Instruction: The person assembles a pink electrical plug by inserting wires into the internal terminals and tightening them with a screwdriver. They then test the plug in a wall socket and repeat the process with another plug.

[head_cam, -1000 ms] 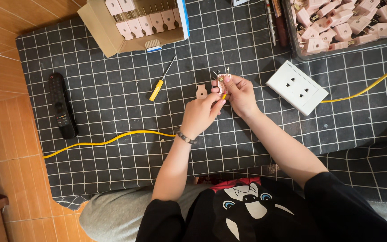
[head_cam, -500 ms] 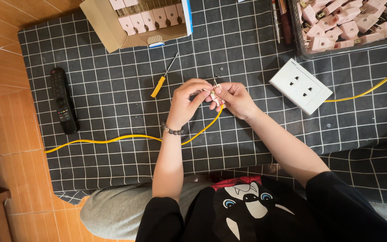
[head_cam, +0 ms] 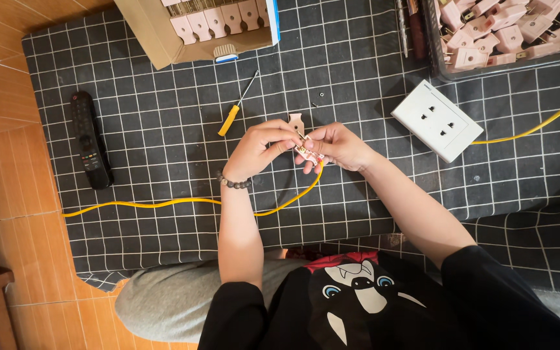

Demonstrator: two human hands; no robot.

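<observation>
Near the frame's centre, the left hand (head_cam: pixel 260 148) and right hand (head_cam: pixel 337 145) are together pinching a small pink plastic plug part (head_cam: pixel 308 153) on the thin yellow cable (head_cam: pixel 163 204). A black, white-gridded cloth (head_cam: pixel 163 162) is covering the orange wooden floor (head_cam: pixel 1 78) (remote control (head_cam: pixel 89 139) lying at left).

Black grid-patterned mat (head_cam: pixel 163 168) over orange floor tiles (head_cam: pixel 8 84) carries: black remote (head_cam: pixel 89 140), yellow-handled screwdriver (head_cam: pixel 233 111), yellow cable (head_cam: pixel 163 203), white socket plate (head_cam: pixel 437 120), cardboard box (head_cam: pixel 157 35), dark tray (head_cam: pixel 448 70).
</observation>
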